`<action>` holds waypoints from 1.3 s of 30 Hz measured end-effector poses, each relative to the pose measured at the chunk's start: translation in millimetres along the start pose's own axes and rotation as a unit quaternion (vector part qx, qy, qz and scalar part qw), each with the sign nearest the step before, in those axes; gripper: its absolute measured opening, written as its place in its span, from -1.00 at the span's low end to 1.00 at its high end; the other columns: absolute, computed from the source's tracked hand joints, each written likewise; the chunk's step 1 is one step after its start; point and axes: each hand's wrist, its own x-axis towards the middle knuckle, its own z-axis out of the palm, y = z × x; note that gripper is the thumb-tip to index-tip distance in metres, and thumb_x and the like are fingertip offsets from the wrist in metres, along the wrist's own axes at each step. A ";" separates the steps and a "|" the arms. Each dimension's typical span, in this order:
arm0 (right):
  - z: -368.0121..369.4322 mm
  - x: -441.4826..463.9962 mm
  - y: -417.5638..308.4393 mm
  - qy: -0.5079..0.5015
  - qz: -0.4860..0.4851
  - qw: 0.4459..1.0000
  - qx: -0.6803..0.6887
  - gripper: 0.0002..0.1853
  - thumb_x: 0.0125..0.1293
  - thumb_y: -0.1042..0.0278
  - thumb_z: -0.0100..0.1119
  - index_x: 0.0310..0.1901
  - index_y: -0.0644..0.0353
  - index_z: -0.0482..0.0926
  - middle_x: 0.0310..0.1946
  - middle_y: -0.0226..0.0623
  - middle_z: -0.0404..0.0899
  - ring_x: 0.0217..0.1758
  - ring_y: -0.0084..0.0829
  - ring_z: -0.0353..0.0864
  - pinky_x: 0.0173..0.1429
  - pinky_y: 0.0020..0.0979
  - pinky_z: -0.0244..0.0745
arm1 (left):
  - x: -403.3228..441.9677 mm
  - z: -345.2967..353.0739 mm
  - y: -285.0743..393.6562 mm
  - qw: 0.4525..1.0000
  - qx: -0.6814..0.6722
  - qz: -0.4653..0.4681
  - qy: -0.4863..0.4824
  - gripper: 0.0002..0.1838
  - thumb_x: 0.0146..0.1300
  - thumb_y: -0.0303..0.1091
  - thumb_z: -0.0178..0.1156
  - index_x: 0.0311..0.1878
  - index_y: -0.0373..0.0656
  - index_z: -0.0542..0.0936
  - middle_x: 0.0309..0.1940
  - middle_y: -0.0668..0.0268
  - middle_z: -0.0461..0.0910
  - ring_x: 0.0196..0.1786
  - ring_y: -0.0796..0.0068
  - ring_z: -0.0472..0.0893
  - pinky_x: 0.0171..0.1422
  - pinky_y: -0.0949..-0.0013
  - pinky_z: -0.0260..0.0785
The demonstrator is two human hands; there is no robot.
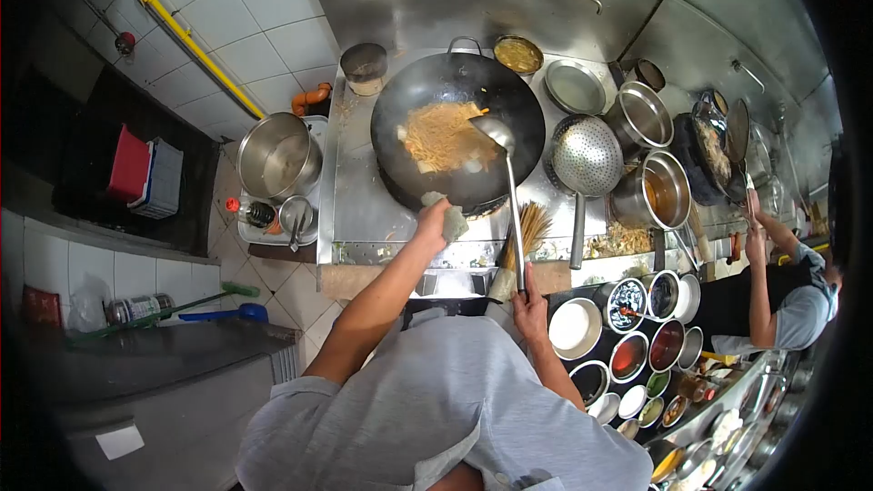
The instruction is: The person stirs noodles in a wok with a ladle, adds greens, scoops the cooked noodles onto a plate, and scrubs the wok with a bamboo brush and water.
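A large black wok [400, 95] stands on the steel stove, with noodles [441, 135] and some pale pieces in its middle. My left hand [437, 221] grips a greyish cloth [455, 218] at the wok's near rim; the rim under it is hidden. In my right hand [530, 307] is the handle of a long steel ladle [512, 182], its bowl resting among the noodles at their right side. A bamboo brush [527, 232] lies just left of the ladle's handle, above my right hand.
Right of the wok are a perforated strainer [587, 156] and steel pots [666, 189]. Seasoning bowls [629, 356] crowd the lower right. A co-worker [782, 295] works at another wok [714, 150] on the far right. A big pot [279, 156] and bottle [259, 214] stand left.
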 end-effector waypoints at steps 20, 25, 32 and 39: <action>72.7 -6.7 113.6 0.282 0.247 0.906 0.195 -0.64 0.55 0.13 -0.16 -0.12 0.32 0.44 -0.45 -0.16 0.56 -0.46 -0.25 0.56 -0.28 -0.25 0.48 | -50.6 1.6 19.0 0.999 -0.029 -0.011 0.043 -0.73 0.29 -0.19 0.24 -0.05 -0.12 0.53 -0.24 0.30 0.60 -0.18 0.29 0.64 -0.05 0.15 0.56; 89.0 8.8 183.2 0.164 0.400 0.649 0.626 -0.61 0.55 0.07 -0.24 -0.36 0.08 0.46 -0.63 -0.45 0.43 -0.67 -0.50 0.40 -0.53 -0.39 0.43 | -74.7 -76.4 12.8 0.961 0.228 0.090 0.133 -0.55 0.23 -0.17 0.26 0.12 -0.15 0.47 -0.08 0.20 0.60 -0.08 0.29 0.63 0.07 0.19 0.52; 121.8 61.1 283.1 0.161 0.307 0.573 0.742 -0.51 0.36 -0.16 0.05 0.07 0.07 0.54 -0.09 -0.28 0.62 -0.01 -0.20 0.61 0.07 -0.09 0.59 | -85.3 -189.8 -24.1 0.639 0.696 0.009 0.327 -0.32 0.12 -0.08 0.28 0.21 -0.33 0.39 0.15 -0.07 0.48 0.21 -0.07 0.49 0.32 0.01 0.34; 114.8 53.5 258.4 0.243 0.309 0.615 0.684 -0.53 0.37 -0.16 0.06 0.06 0.06 0.54 -0.10 -0.29 0.61 -0.03 -0.21 0.61 0.05 -0.10 0.58 | -87.4 -211.8 -30.0 0.649 0.685 0.057 0.325 -0.29 0.06 -0.04 0.33 0.17 -0.34 0.39 0.16 -0.10 0.44 0.33 -0.09 0.37 0.38 0.01 0.28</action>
